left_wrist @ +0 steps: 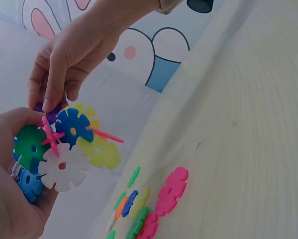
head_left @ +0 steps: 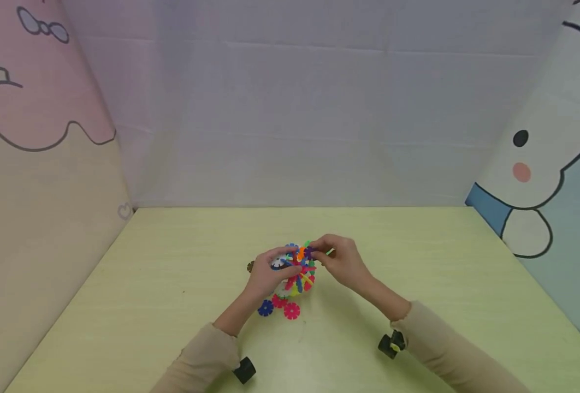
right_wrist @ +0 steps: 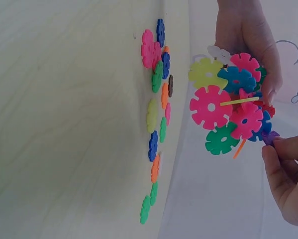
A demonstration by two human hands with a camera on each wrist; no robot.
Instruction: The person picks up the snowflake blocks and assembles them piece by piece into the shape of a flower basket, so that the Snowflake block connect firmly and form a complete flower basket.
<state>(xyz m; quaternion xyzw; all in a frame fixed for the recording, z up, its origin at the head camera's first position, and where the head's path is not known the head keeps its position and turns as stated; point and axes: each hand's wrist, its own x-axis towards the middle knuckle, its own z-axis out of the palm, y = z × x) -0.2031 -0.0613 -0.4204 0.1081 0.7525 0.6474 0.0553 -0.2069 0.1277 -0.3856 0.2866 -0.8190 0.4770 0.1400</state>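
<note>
A cluster of interlocked plastic snowflake discs [right_wrist: 212,107] in pink, green, blue, yellow and white is held above the table. My left hand [head_left: 264,275] grips it from the left side, thumb in front. At its upper right edge my right hand [head_left: 341,262] pinches a purple disc [right_wrist: 270,138] between thumb and index finger. That disc touches the cluster; whether its slot is engaged cannot be told. In the left wrist view, a white disc [left_wrist: 63,167] and a blue disc [left_wrist: 74,128] of the cluster face the camera.
Loose discs lie on the pale wooden table [head_left: 147,305]: a pink disc [head_left: 292,310] and a dark blue disc [head_left: 265,308] at the near side, and a row of several green, orange, blue and yellow ones beneath the hands. Printed cloth screens [head_left: 290,125] stand behind and beside the table.
</note>
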